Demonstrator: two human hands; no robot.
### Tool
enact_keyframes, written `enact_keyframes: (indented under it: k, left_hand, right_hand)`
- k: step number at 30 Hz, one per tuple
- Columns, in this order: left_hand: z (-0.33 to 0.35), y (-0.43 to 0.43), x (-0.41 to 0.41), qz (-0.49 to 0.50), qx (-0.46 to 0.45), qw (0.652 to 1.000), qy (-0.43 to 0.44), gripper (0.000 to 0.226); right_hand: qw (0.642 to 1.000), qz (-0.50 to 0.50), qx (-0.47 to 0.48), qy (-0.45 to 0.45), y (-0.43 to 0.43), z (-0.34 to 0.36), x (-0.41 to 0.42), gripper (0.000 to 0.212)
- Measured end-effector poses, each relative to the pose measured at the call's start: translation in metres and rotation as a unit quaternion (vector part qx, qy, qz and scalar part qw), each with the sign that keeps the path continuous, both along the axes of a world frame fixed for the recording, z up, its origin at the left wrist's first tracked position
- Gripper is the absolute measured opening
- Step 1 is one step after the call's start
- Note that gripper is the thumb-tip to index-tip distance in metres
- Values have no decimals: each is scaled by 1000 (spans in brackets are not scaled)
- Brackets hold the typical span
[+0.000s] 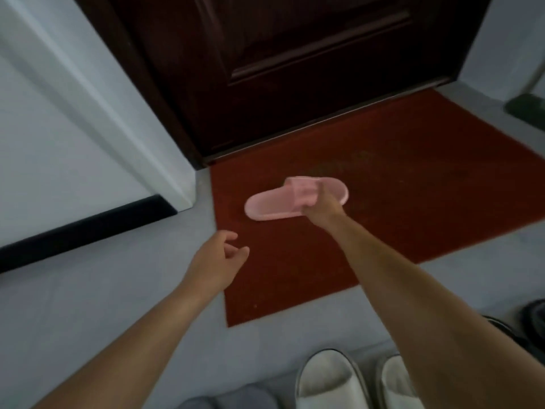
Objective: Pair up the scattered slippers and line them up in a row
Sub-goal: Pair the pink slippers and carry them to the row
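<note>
A pink slipper [274, 203] lies sideways over the red doormat [383, 202], its heel pointing left. My right hand [323, 206] grips its strap from the near side. My left hand [219, 261] hovers over the mat's left edge with its fingers loosely apart and nothing in it. Along the bottom edge a white slipper [326, 379] stands beside a second white slipper [393, 385], which my right forearm partly hides. Grey slippers [233, 398] peek in to their left.
A dark wooden door [280, 69] closes off the far side behind the mat. White wall with a black skirting board [82, 231] runs along the left. Dark footwear [530, 320] sits at the right edge. A dark green object [525, 109] lies far right.
</note>
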State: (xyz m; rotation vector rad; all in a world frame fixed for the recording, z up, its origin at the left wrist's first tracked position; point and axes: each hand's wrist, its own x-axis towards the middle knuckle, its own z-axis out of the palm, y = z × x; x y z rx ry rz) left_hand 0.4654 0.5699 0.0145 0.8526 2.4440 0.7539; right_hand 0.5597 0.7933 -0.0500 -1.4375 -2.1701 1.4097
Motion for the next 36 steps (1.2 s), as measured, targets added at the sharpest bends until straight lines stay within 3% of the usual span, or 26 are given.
enact_keyframes:
  k: [3, 5, 8, 13, 17, 20, 25, 30, 34, 36]
  left_hand:
    - [-2, -36, -14, 22, -3, 1000, -19, 38]
    - [-4, -56, -22, 41, -2, 999, -20, 39]
    - [-3, -82, -32, 51, -10, 999, -16, 41]
    - [1, -118, -39, 102, -8, 995, 15, 46]
    - [5, -144, -51, 83, -50, 995, 20, 64]
    - [22, -178, -62, 2, -92, 995, 45, 69]
    - [55, -256, -83, -102, -195, 968, 122, 86]
    - [48, -358, -129, -63, -259, 932, 244, 32]
    - [40, -441, -175, 27, -238, 946, 217, 27]
    - [33, -484, -202, 81, -235, 951, 186, 25]
  right_hand:
    - [996, -41, -78, 13, 13, -6, -14, 88]
    - [984, -128, -119, 32, 15, -11, -18, 87]
    - [968, -191, -161, 33, -2, -19, -23, 67]
    - [994, -30, -94, 38, -79, -8, -25, 50]
    - [984, 175, -10, 17, -164, 24, -41, 20]
    - [959, 280, 40, 13, -220, 46, -57, 28]
    - [939, 342, 19, 19, -292, 73, -97, 26]
    - [895, 445, -8, 11, -379, 100, -162, 24]
    - [876, 480, 31, 36, -448, 116, -220, 10]
    - [883, 464, 41, 61, -483, 121, -252, 20]
